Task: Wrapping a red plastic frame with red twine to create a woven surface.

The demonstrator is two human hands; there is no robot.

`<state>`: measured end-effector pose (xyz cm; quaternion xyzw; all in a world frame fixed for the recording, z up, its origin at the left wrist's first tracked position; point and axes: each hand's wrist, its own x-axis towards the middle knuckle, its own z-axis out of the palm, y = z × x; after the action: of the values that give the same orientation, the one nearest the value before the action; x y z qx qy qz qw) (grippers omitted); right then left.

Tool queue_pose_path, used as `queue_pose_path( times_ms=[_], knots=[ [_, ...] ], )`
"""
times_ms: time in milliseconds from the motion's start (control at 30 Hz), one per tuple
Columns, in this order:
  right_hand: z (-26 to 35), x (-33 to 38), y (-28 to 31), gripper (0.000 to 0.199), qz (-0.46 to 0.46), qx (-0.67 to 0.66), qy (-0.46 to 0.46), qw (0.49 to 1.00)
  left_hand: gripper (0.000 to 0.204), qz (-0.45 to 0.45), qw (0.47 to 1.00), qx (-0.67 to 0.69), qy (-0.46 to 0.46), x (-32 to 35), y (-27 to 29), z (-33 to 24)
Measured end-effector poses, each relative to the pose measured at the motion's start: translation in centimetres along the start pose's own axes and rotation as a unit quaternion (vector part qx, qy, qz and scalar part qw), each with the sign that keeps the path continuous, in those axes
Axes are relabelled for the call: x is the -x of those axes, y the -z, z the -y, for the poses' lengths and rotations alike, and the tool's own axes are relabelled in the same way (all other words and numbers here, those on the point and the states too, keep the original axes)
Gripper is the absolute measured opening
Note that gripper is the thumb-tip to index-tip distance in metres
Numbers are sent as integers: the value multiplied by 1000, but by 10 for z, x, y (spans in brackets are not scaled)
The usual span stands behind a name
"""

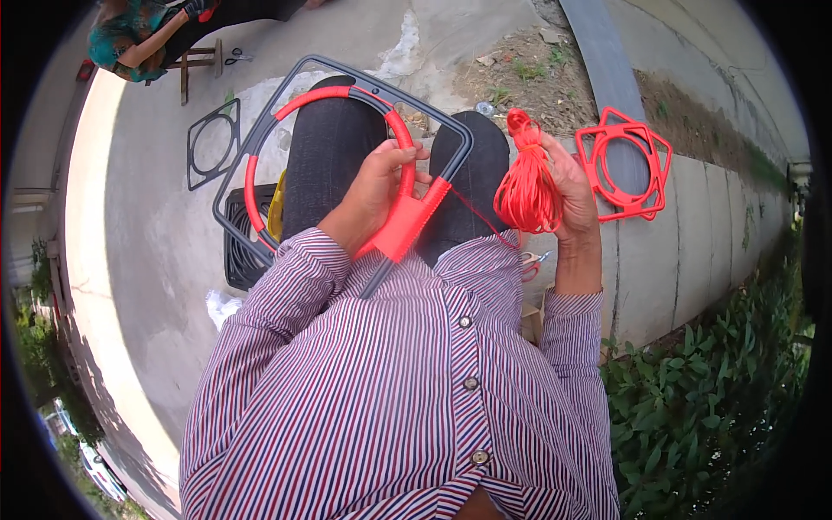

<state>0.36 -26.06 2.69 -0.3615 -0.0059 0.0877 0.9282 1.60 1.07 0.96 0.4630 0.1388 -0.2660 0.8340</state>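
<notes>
Across my lap rests a dark grey frame (309, 64), squarish with a ring inside it. Red cord wrapping (407, 227) covers much of the ring and a wide band at one side of the frame. My left hand (379, 186) is closed round the wrapped ring near that band. Held up at the right, a bundle of red cord (527, 192), tied near its top, is in the grip of my right hand (572, 186). A thin strand of the cord runs between the wrapped band and the area below the bundle.
Several red frames (622, 165) lie on the paving at the right. A dark frame (213, 146) lies at the left, and a stack of black frames (245, 247) sits beside my leg. Scissors (534, 263) are by my right thigh. Another person (139, 43) sits at the far left.
</notes>
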Motion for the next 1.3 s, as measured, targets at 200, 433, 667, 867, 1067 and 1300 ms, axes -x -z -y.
queue_pose_path(
  times_ms=[200, 433, 667, 867, 1067, 1300],
  knots=[
    [-8, -69, -42, 39, 164, 458, -112, 867, 53, -22, 981, 26, -192, 1, -13, 5],
    [-28, -52, -29, 26, -91, 284, 53, 953, 54, 96, 993, 60, -28, 2, -3, -2],
    [-57, -8, -23, 37, 32, 721, 148, 676, 52, 81, 994, 56, 45, 5, -9, -8],
    [-56, 4, -5, 35, -92, 268, 132, 950, 44, 65, 995, 72, 11, 1, -13, -5],
    [7, 68, -5, 34, -1, 66, 109, 992, 28, 63, 993, 39, 87, -9, 4, 5],
    [3, 67, -10, 30, -90, 18, 126, 988, 19, 81, 982, -24, 168, 0, -9, -11]
  ],
)
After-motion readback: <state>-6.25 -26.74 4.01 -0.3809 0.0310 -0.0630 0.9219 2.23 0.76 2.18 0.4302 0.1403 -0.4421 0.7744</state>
